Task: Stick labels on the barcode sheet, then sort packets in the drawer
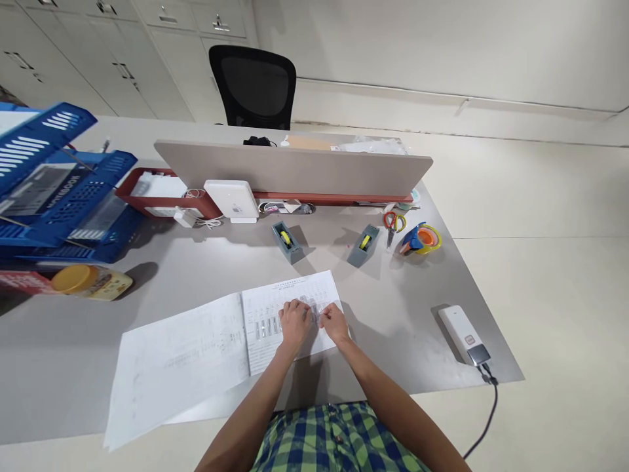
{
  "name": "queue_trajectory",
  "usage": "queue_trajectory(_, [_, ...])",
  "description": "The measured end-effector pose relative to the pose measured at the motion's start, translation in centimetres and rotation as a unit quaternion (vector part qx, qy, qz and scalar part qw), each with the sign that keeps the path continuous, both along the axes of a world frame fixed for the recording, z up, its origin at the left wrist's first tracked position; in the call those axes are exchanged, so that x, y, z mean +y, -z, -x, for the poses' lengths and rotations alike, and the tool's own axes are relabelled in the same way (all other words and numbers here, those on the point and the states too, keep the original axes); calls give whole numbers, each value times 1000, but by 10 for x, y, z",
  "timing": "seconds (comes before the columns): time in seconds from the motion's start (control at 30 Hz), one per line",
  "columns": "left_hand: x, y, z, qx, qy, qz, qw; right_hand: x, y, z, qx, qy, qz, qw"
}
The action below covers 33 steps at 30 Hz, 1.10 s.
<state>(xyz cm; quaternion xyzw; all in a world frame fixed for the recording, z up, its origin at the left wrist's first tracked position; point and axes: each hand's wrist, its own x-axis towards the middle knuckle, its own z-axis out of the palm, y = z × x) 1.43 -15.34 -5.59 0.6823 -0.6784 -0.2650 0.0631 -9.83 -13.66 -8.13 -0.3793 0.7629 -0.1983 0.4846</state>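
Observation:
My left hand (pixel 295 322) and my right hand (pixel 334 321) lie close together on a printed sheet of paper (pixel 275 298) on the grey desk (pixel 393 308). Both hands have their fingers curled down onto a small clear, shiny piece (pixel 314 308) lying on the sheet between them; I cannot tell what it is. A second, larger sheet (pixel 177 367) lies to the left, overlapping the first and reaching the desk's front edge.
Two grey tape dispensers (pixel 287 240) (pixel 364 244), scissors (pixel 393 223) and a colourful tape holder (pixel 422 238) sit behind the paper. A white handheld device (pixel 462 334) with a cable lies right. Blue stacked trays (pixel 59 190) and a yellow-lidded jar (pixel 91 282) stand left. A partition (pixel 295 172) crosses the back.

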Motion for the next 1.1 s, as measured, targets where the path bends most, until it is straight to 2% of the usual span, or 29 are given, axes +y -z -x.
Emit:
queue_trajectory(0.2, [10, 4, 2, 0, -1, -5, 1000, 1, 6, 7, -85, 28, 28, 996])
queue_trajectory(0.43, [7, -2, 15, -14, 6, -52, 999, -7, 3, 12, -153, 69, 8, 986])
queue_trajectory(0.7, [-1, -4, 22, 17, -11, -125, 992, -10, 1, 14, -205, 102, -9, 973])
queue_trajectory(1.1, [5, -8, 18, 44, -29, -143, 988, -9, -5, 22, -248, 118, -8, 961])
